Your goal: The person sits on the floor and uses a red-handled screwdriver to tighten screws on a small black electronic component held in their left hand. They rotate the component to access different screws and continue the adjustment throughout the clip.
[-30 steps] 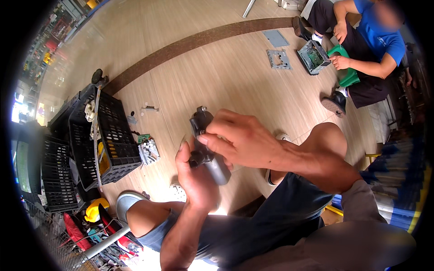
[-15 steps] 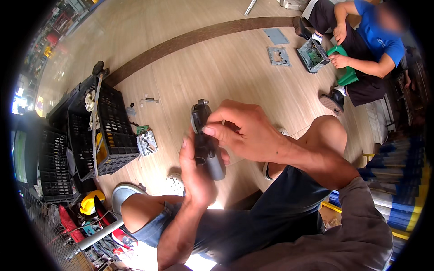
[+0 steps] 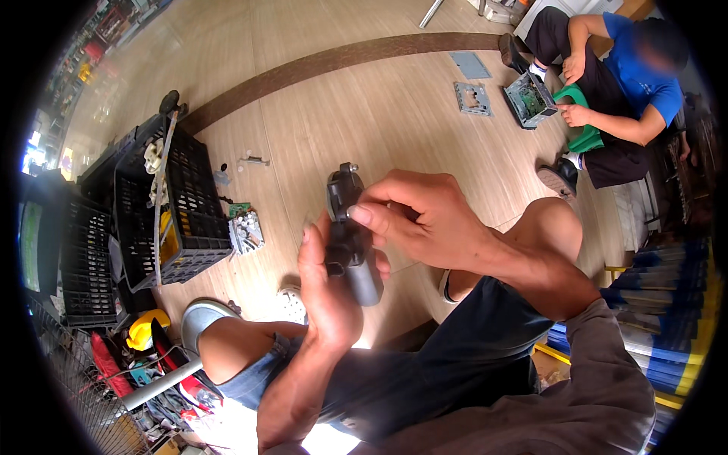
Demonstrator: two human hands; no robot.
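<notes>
My left hand wraps round a black part with a grey cylindrical body and holds it upright in front of my knees. A small metal stub shows at its top end. From the right, my right hand reaches in with thumb and forefinger pinched against the side of the black part. Whatever sits between those fingertips, if anything, is too small and shaded to make out.
Black plastic crates stand on the left, with a small circuit board with a metal piece beside them. Far right, a seated person in blue works on an open metal device. Metal plates lie nearby; blue-yellow stacks rise at right.
Both hands keep their hold on the black part, with only slight shifts of the fingers. The view has turned a little. At far right, the other person's upper hand has shifted slightly.
</notes>
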